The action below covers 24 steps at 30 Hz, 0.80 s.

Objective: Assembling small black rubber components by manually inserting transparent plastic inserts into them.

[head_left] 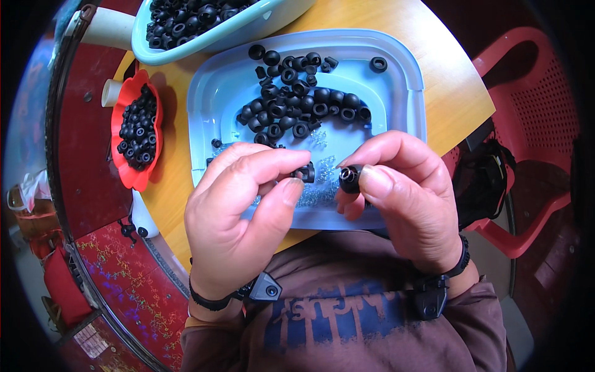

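Between the thumb and fingers of my left hand (238, 211) is a small black cord-lock plunger (305, 173) with a hole through it. My right hand (412, 201) pinches a round black cord-lock shell (349, 180), its opening turned left, with a shiny metal spring showing at the mouth. The two pieces are apart, close together above a pale blue tray (412, 80). A heap of loose black cord-lock parts (288, 102) lies in the tray's far half. Tiny shiny springs (319, 192) are scattered in the near part, partly hidden by my hands.
A light blue basin (279, 31) of round black shells stands at the far left. Left of the tray, a red scalloped dish (158, 118) holds small black parts. The wooden table (455, 105) has a curved edge; a red plastic chair (536, 93) stands at right.
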Motion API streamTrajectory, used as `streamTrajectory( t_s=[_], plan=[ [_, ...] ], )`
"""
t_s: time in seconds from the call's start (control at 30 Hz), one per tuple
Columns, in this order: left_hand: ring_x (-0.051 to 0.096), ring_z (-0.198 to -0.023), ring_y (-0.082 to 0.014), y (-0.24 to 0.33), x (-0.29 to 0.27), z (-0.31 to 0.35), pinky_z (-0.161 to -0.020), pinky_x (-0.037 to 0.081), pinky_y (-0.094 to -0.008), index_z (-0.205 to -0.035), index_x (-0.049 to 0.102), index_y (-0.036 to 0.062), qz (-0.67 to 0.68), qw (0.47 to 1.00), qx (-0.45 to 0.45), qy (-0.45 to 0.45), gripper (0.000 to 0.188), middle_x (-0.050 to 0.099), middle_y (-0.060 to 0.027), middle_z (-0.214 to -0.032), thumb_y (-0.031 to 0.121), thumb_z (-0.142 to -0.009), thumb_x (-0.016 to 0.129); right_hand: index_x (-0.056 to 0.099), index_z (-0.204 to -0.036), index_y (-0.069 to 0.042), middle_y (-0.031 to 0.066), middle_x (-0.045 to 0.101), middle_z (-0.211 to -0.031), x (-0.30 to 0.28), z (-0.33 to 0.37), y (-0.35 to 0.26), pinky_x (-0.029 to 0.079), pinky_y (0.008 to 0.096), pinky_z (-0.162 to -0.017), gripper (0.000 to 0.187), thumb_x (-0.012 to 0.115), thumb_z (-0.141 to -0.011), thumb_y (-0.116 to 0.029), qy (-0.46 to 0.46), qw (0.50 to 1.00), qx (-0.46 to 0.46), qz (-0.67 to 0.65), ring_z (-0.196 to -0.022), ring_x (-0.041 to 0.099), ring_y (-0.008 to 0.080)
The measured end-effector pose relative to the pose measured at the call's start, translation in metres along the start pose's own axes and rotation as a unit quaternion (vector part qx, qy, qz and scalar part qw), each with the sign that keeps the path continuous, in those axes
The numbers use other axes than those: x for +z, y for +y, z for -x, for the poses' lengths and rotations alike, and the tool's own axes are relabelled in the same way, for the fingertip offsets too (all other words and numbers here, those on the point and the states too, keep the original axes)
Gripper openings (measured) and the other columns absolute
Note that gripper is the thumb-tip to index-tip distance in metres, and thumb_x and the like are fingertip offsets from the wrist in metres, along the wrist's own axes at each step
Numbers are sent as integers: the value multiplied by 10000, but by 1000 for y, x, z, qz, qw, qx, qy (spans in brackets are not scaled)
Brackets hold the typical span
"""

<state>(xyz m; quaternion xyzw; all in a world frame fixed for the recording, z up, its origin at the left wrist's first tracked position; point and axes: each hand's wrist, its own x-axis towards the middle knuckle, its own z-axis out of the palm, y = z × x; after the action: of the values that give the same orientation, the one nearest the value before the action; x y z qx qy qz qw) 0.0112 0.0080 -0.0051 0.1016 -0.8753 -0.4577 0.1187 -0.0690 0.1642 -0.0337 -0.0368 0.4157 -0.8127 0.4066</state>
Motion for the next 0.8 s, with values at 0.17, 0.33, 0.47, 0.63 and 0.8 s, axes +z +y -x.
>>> streamTrajectory(
  t_s=[0.17,0.33,0.47,0.63,0.8],
  plan=[
    [554,-696,-128,6,0,1,-600,452,-224,-949,633,15,96,995,-33,3,239,588,-77,-832,-49,-719,615,563,-928,-11,77,605,-819,-1,0,2,484,272,-635,178,597,-826,-153,-15,1000,25,-11,-718,596,147],
    [576,-728,-108,5,7,3,-618,478,-212,-955,619,11,145,989,-29,12,259,586,-82,-878,-77,-711,606,562,-935,-10,79,608,-828,1,0,1,487,277,-651,168,594,-829,-137,-28,999,33,-16,-723,595,148],
    [582,-733,-102,4,10,3,-602,486,-202,-952,614,7,163,986,-45,14,257,579,-86,-898,-88,-714,601,574,-953,-8,61,609,-852,-4,-2,5,481,250,-686,162,599,-845,-125,-45,998,21,-35,-752,582,122],
    [516,-843,-119,7,12,1,-709,431,-215,-945,575,-23,122,992,-10,-7,221,539,-97,-950,-94,-737,562,582,-973,-5,50,610,-874,-6,-2,5,480,226,-709,151,598,-862,-105,-63,996,30,-52,-786,571,99],
    [509,-724,-89,-6,14,3,-609,423,-199,-958,574,-9,100,994,34,4,248,533,-90,-931,-92,-724,583,580,-977,-4,55,614,-882,-6,-1,5,481,227,-712,150,594,-864,-102,-62,996,27,-50,-795,573,100]
  ],
)
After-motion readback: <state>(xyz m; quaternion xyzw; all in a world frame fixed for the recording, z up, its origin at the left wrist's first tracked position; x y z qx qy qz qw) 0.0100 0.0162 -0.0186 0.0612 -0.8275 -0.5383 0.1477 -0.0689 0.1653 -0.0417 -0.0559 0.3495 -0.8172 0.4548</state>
